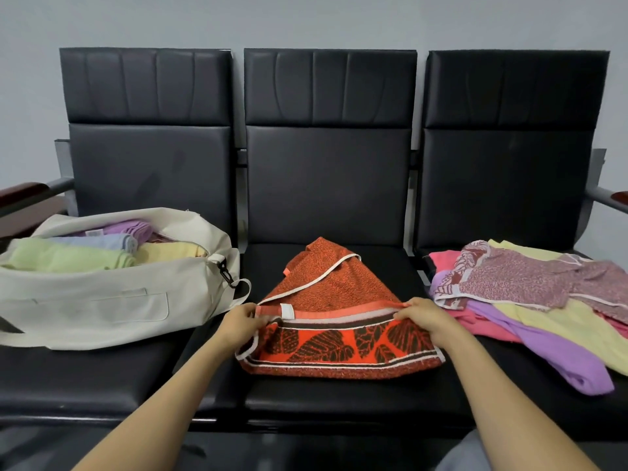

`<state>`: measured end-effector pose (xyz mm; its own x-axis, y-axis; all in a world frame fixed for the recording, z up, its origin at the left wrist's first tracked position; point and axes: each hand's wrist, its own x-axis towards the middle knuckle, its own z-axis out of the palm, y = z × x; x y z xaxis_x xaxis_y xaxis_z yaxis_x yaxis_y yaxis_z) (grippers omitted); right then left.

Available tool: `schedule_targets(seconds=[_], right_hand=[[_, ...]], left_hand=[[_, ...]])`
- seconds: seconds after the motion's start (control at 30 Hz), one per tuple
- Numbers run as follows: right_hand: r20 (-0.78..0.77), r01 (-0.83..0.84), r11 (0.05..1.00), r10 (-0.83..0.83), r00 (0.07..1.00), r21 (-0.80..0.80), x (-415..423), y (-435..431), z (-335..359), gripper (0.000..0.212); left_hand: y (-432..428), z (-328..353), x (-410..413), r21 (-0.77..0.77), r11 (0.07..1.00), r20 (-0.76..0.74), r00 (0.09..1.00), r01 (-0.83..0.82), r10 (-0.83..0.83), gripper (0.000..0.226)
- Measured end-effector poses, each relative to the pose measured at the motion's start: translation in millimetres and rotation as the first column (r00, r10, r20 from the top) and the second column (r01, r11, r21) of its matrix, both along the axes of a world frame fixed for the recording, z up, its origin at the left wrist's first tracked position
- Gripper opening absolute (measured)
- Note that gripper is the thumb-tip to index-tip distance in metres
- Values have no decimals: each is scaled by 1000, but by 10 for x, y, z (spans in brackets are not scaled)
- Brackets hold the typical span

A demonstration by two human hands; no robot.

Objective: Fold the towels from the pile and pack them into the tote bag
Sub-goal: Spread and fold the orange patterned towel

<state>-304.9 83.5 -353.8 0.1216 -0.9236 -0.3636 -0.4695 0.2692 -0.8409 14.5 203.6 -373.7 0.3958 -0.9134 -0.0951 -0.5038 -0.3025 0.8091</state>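
Your two forearms come up from the bottom of the frame and meet the orange towel (333,345) at lower centre, on the middle seat (323,399) of a black three-seat row. Your left hand (243,317) has its fingers curled onto the towel's left end, pinching the cloth just beside a small white label (287,311). Your right hand (424,317) is clamped on the right end of the same coral hem, with thumb and fingers closed on the cloth. The hem runs straight between your hands. Below it lies a band of dark leaf print. Above it the speckled orange cloth narrows to a rumpled peak towards the backrest.

At the left of the frame, the cream tote bag (85,300) lies on the left seat with its mouth open. Folded towels sit inside it: a green one (68,258) nearest, then a pale blue one (102,241), a yellow one (170,251) to their right, and a lilac one (132,227) at the back.

At the right of the frame, the pile (530,300) of unfolded towels spreads over the right seat. A pink-speckled towel (509,280) lies on top, over yellow, purple (550,351) and pink cloth.

The padded backrests (329,147) stand across the middle of the frame, against a grey wall (306,18) at the top.
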Motion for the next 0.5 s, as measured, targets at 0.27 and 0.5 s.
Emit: schedule_targets(seconds=[0.27,0.5], right_hand=[[347,-154,932,33,937,328,-285,249,236,15],[417,-146,963,40,908,226,-273,243,197,38]], left_hand=[[224,112,125,41,973,-591,790,228,-160,31],[229,-19,182,46,978,-506,849,202,-151,72]])
